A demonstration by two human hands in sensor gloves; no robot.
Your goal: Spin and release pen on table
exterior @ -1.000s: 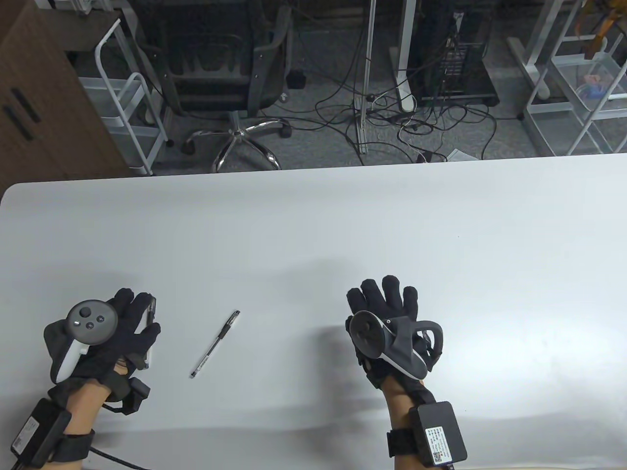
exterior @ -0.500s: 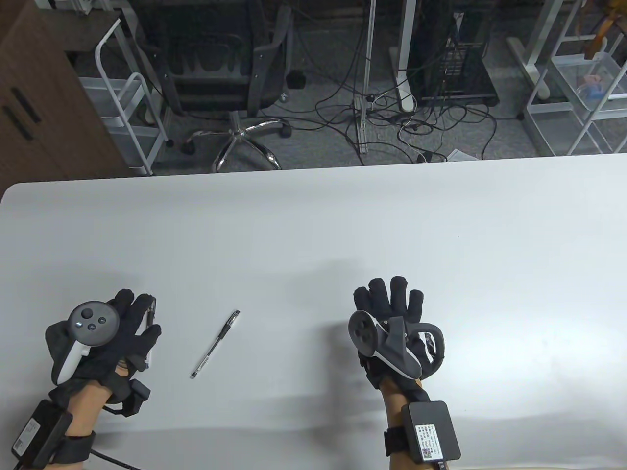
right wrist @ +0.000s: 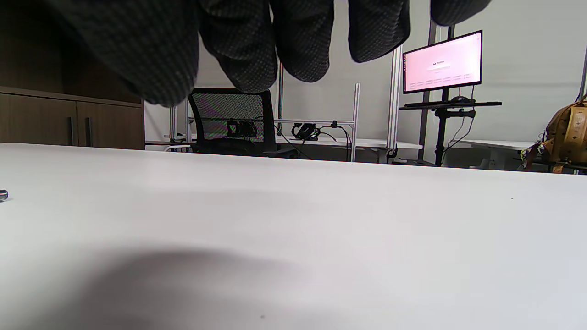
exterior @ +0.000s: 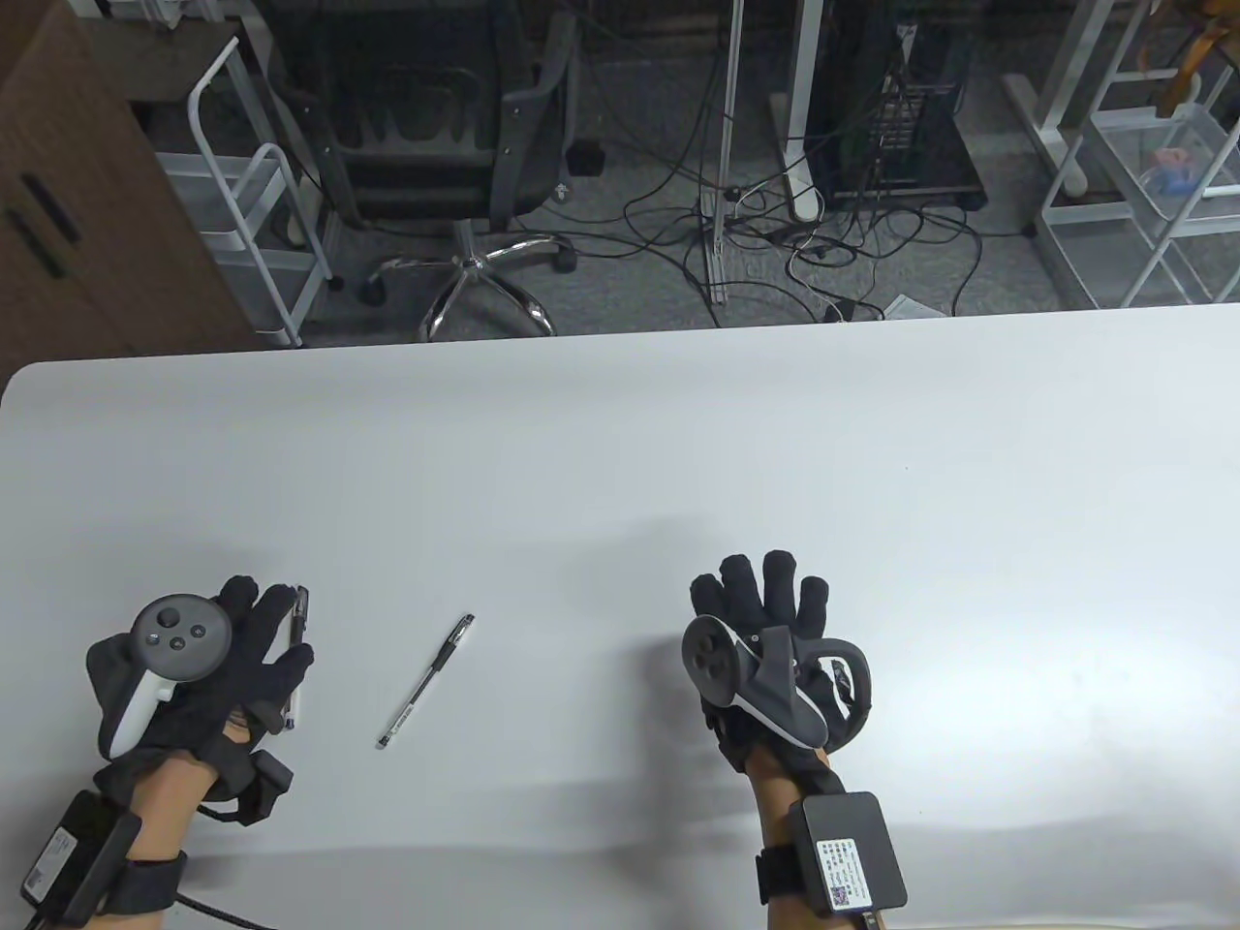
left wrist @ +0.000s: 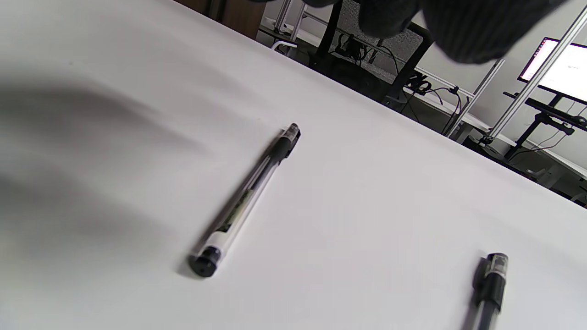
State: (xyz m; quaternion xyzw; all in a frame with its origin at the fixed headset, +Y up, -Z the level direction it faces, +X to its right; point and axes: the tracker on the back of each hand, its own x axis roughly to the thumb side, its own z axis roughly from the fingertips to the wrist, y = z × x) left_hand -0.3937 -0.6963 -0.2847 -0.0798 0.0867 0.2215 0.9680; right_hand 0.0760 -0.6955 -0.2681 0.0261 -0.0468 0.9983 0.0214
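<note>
A clear pen with a black cap lies slantwise on the white table between my hands; its cap also shows in the left wrist view. A second, similar pen lies on the table at the fingers of my left hand. In the left wrist view this pen rests flat, slightly blurred, with my fingertips above it and apart from it. My right hand is spread open and empty, well to the right of both pens. In the right wrist view its fingers hang above bare table.
The table's far edge runs across the middle of the table view. Beyond it are an office chair, floor cables, white racks and a wooden cabinet. A monitor stands in the background.
My left hand has shifted slightly left, so more of the pen beside its fingers shows. My right hand has drifted a little. The middle pen has not moved.
</note>
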